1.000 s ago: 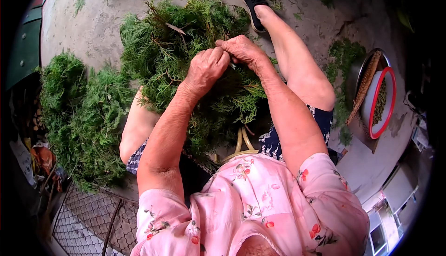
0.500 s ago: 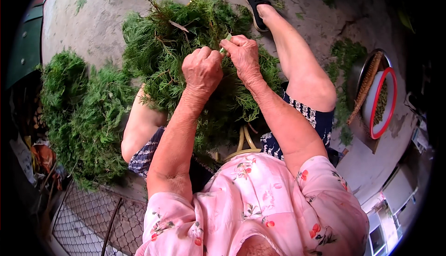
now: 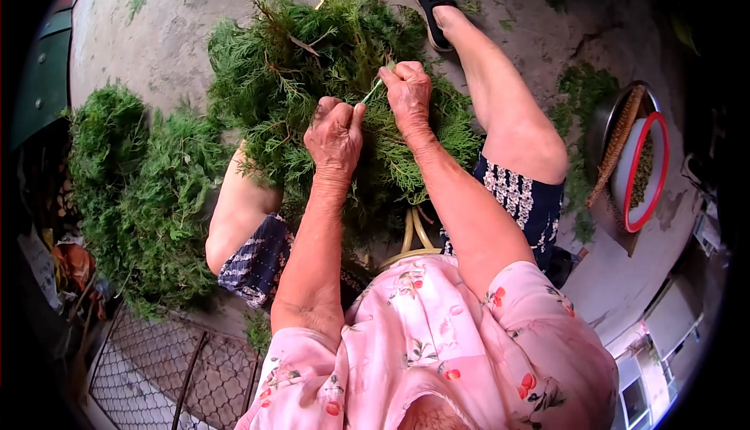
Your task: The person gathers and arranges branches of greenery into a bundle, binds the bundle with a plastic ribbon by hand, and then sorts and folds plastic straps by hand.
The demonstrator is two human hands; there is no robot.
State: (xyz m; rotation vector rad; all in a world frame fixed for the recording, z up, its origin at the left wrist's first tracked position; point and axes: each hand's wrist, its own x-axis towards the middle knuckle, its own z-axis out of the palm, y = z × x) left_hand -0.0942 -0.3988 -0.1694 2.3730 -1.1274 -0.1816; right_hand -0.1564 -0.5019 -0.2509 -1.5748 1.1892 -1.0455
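Observation:
A large bundle of feathery green conifer branches [image 3: 266,86] lies between my knees. Above it, a thin pale-green strip [image 3: 373,92] runs taut from one hand to the other. My left hand [image 3: 334,137] is closed on the strip's lower end, its knuckles turned up. My right hand [image 3: 408,94] pinches the upper end, where a short bit sticks out past the fingers. Whether the strip passes around any of the branches is hidden from this view.
More cut conifer branches [image 3: 148,196] are heaped by my left knee. On the right, a red-rimmed white basin [image 3: 662,164] with small greenish bits leans beside a brown woven-looking piece [image 3: 621,141]. A metal lattice [image 3: 156,360] lies at lower left. Curved yellowish bars [image 3: 422,231] show before me.
My hands have drawn apart, the left moving nearer to me and slightly left. More of the strip now shows, stretched between them.

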